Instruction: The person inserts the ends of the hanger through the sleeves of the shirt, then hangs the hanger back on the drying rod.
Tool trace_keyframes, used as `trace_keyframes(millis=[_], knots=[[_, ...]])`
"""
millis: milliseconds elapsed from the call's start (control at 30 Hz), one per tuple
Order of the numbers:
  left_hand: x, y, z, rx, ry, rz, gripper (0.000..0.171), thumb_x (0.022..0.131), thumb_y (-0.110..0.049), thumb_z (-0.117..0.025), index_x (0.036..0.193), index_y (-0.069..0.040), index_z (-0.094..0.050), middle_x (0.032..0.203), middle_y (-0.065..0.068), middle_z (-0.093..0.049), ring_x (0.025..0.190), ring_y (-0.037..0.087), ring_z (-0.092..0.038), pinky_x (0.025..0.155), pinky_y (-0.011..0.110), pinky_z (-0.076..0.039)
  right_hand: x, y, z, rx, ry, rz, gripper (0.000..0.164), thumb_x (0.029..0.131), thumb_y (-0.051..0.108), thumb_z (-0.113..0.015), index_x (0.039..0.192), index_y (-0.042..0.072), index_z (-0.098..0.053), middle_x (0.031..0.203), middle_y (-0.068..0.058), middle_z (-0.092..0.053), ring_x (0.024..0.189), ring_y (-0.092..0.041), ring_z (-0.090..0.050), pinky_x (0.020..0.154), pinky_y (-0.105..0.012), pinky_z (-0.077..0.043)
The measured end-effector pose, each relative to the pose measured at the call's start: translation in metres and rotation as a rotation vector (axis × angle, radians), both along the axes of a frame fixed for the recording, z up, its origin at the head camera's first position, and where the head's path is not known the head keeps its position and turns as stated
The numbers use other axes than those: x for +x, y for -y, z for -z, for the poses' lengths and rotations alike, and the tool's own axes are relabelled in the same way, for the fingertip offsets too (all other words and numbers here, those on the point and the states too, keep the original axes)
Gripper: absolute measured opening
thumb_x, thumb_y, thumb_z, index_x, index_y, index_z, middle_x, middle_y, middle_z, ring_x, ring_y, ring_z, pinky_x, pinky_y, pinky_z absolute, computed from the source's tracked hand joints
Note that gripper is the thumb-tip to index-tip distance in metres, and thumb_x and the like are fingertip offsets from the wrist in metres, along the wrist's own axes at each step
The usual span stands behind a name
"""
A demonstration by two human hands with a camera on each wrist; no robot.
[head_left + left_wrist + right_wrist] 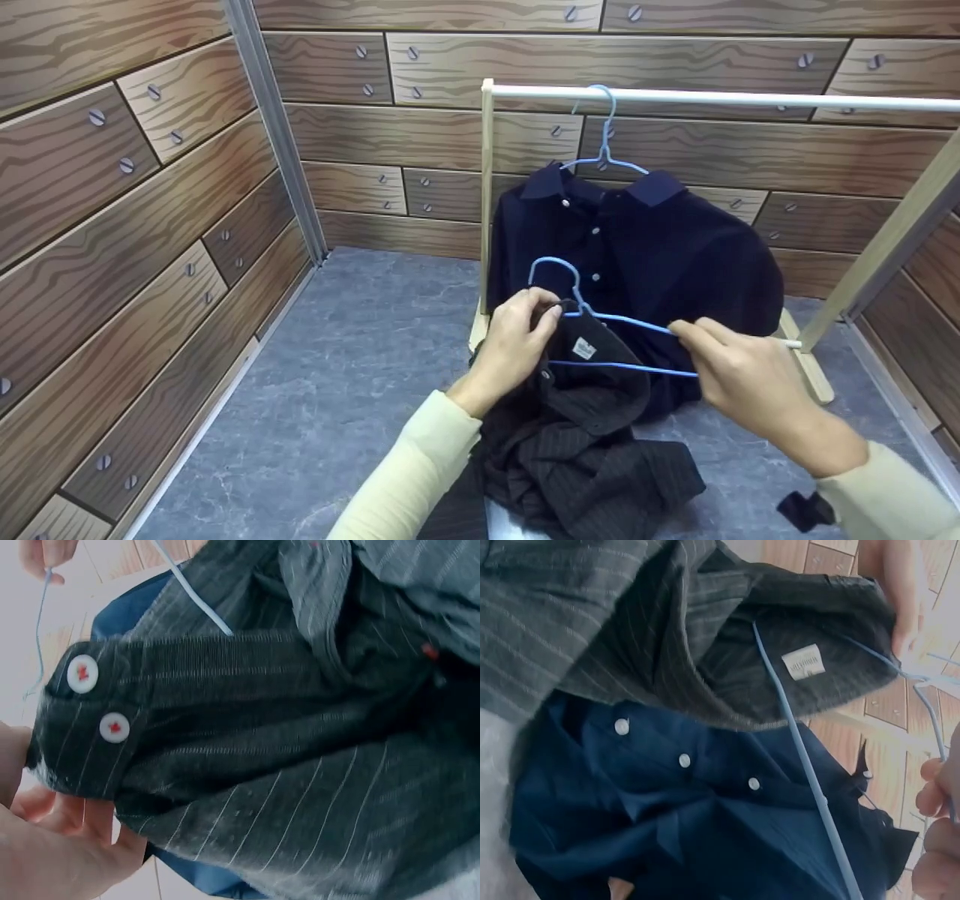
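My left hand (514, 337) pinches the collar of a dark pinstriped shirt (592, 469), whose lower part lies bunched on the floor. One side of a light-blue hanger (634, 322) is inside the collar opening, beside a white label (583, 348). Its other side sticks out to the right, where my right hand (750, 375) grips the end. The hanger's hook stands up above my left hand. White buttons (82, 673) with red thread show near the collar in the left wrist view. In the right wrist view, the hanger's lower bar (802, 750) runs into the shirt.
Behind, a navy shirt (675, 247) hangs on another blue hanger (604, 139) from the white rail (712, 97) of a wooden rack. The rack's left post (487, 187) rises beside that shirt. Wood-patterned walls surround a grey marbled floor (360, 360). A small black item (806, 511) is near my right sleeve.
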State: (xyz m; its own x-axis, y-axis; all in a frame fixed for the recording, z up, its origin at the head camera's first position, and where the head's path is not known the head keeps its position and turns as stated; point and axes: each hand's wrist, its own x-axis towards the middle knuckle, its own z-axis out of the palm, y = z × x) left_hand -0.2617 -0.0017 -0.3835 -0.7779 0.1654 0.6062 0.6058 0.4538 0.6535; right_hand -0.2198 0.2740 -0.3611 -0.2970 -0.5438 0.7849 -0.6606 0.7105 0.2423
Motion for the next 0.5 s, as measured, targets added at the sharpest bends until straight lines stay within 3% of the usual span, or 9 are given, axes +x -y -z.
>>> trace_keyframes(millis=[133, 333, 500], knots=[[0.003, -0.007, 0.003, -0.022, -0.037, 0.027, 0.019, 0.097, -0.018, -0.058, 0.110, -0.014, -0.072, 0.099, 0.000, -0.066, 0.093, 0.015, -0.059, 0.086, 0.026, -0.047, -0.003, 0.007, 0.010, -0.001, 0.034, -0.005, 0.031, 0.097, 0.017, -0.044, 0.102, 0.006, -0.072, 0.073, 0.004, -0.060, 0.046, -0.004, -0.033, 0.036, -0.021, -0.026], [0.002, -0.004, 0.004, -0.018, 0.051, 0.188, 0.030, 0.103, -0.025, -0.048, 0.124, -0.019, -0.069, 0.122, -0.004, -0.061, 0.116, 0.011, -0.052, 0.104, 0.026, -0.040, -0.004, 0.009, 0.014, -0.034, 0.055, 0.004, 0.028, 0.096, 0.017, -0.045, 0.101, 0.008, -0.072, 0.071, 0.007, -0.056, 0.046, -0.001, -0.028, 0.036, -0.019, -0.023], [-0.006, 0.002, 0.005, -0.007, 0.009, 0.316, 0.027, 0.104, -0.022, -0.048, 0.114, -0.012, -0.071, 0.114, -0.002, -0.072, 0.105, 0.008, -0.063, 0.093, 0.023, -0.049, -0.004, 0.010, 0.016, -0.041, 0.074, -0.027, 0.025, 0.093, 0.013, -0.048, 0.102, 0.009, -0.072, 0.073, 0.006, -0.057, 0.048, -0.003, -0.034, 0.037, -0.021, -0.029]])
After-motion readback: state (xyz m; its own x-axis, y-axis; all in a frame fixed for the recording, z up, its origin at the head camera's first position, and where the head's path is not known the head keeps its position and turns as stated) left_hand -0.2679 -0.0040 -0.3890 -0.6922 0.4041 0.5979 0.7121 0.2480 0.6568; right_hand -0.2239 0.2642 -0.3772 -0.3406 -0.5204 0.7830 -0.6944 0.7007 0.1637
